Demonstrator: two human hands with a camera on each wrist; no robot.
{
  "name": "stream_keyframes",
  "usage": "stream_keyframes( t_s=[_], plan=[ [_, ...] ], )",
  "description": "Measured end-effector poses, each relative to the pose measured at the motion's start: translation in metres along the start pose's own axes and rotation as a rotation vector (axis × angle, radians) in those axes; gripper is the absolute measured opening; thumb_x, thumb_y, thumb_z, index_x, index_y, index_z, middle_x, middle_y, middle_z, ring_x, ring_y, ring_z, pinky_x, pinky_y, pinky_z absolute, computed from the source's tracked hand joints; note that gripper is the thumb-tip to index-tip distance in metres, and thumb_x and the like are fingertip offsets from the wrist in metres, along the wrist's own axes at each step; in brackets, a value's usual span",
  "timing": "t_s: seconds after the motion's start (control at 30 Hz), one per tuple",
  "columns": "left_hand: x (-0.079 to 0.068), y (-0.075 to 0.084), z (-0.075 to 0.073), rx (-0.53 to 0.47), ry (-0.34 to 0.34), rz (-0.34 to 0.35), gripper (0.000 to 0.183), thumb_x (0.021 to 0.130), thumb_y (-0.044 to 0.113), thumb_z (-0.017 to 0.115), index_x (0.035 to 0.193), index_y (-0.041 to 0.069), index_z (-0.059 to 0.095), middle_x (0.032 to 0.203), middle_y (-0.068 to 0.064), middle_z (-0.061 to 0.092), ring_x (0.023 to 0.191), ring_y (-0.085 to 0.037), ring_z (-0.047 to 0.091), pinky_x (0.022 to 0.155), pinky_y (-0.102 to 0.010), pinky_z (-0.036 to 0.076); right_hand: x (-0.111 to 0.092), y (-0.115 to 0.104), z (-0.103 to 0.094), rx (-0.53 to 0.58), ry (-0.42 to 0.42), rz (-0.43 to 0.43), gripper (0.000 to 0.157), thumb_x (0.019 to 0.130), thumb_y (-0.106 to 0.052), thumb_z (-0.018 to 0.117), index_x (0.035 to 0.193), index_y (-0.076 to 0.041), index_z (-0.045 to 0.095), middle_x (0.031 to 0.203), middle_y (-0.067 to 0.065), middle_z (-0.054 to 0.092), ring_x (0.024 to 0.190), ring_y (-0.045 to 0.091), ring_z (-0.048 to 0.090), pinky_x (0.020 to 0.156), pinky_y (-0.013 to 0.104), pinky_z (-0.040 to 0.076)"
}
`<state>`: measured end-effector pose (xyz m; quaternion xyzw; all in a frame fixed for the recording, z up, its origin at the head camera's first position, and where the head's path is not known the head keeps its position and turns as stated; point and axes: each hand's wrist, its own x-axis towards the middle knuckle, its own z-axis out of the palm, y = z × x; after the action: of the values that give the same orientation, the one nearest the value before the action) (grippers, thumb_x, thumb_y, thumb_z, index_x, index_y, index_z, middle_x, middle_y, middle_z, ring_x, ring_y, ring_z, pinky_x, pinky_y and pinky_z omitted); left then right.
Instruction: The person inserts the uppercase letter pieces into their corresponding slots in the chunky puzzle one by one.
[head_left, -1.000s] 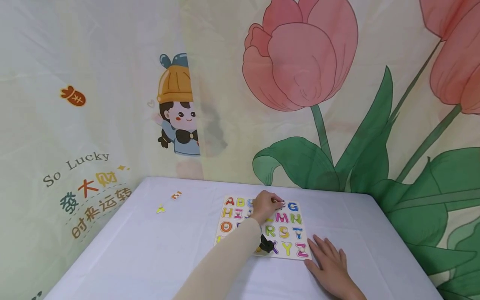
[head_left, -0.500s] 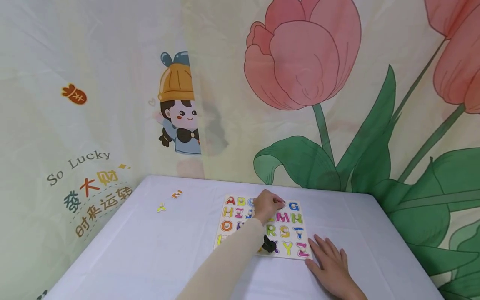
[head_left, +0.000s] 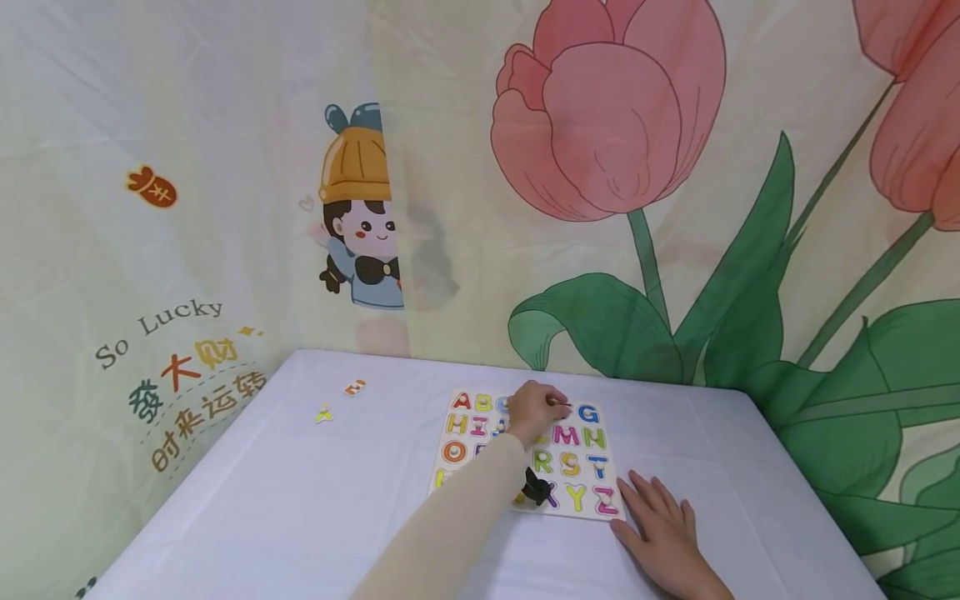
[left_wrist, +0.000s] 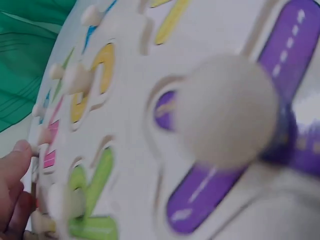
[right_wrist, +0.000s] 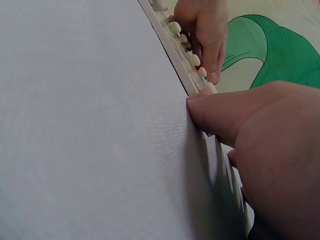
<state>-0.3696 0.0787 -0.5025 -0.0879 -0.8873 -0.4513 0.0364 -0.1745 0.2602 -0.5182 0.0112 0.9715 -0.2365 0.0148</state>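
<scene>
A white alphabet puzzle board [head_left: 510,477] with colourful knobbed letters lies on the table. Over its back row, between the covered middle letters and the blue G [head_left: 588,413], my left hand [head_left: 534,412] reaches in and pinches a small letter puzzle piece, mostly hidden by the fingers. In the left wrist view, a purple X [left_wrist: 292,50] with a pale knob fills the foreground, and the fingertips of that hand show at the left edge. My right hand [head_left: 660,533] lies with its fingers extended on the cloth, its thumb touching the board's near right corner.
Two loose pieces lie on the far left of the table [head_left: 315,500]: a yellow letter piece [head_left: 323,413] and an orange one [head_left: 355,387]. A printed curtain [head_left: 450,167] stands right behind the table's back edge. My left forearm covers part of the board.
</scene>
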Motion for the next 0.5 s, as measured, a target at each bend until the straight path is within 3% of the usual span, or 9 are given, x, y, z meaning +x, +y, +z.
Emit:
stream_keyframes(
  t_s=[0.27, 0.37, 0.5],
  plan=[
    [0.010, -0.009, -0.019, 0.049, -0.217, 0.112, 0.015, 0.097, 0.035, 0.080, 0.110, 0.027, 0.081, 0.106, 0.011, 0.066, 0.097, -0.009, 0.056, 0.094, -0.034, 0.047, 0.000, 0.004, 0.004, 0.011, 0.003, 0.011, 0.078, 0.100, -0.045, 0.069, 0.160, -0.003, 0.043, 0.171, 0.024, 0.027, 0.156, 0.054, 0.007, 0.114, 0.082, -0.009],
    [0.010, -0.011, -0.035, 0.050, -0.292, 0.156, 0.021, 0.099, 0.033, 0.078, 0.119, 0.027, 0.079, 0.121, 0.010, 0.070, 0.113, -0.012, 0.060, 0.102, -0.037, 0.049, 0.000, 0.003, 0.004, 0.011, -0.002, 0.021, 0.078, 0.100, -0.045, 0.069, 0.161, -0.004, 0.043, 0.172, 0.024, 0.026, 0.156, 0.054, 0.006, 0.114, 0.082, -0.010],
    [0.010, -0.016, -0.066, 0.039, -0.310, 0.216, 0.025, 0.101, 0.029, 0.075, 0.125, 0.024, 0.078, 0.138, 0.005, 0.068, 0.135, -0.021, 0.056, 0.114, -0.045, 0.045, 0.001, 0.001, 0.002, 0.005, 0.000, 0.023, 0.077, 0.101, -0.044, 0.069, 0.161, -0.005, 0.043, 0.172, 0.023, 0.026, 0.156, 0.054, 0.006, 0.114, 0.081, -0.010]
  ],
)
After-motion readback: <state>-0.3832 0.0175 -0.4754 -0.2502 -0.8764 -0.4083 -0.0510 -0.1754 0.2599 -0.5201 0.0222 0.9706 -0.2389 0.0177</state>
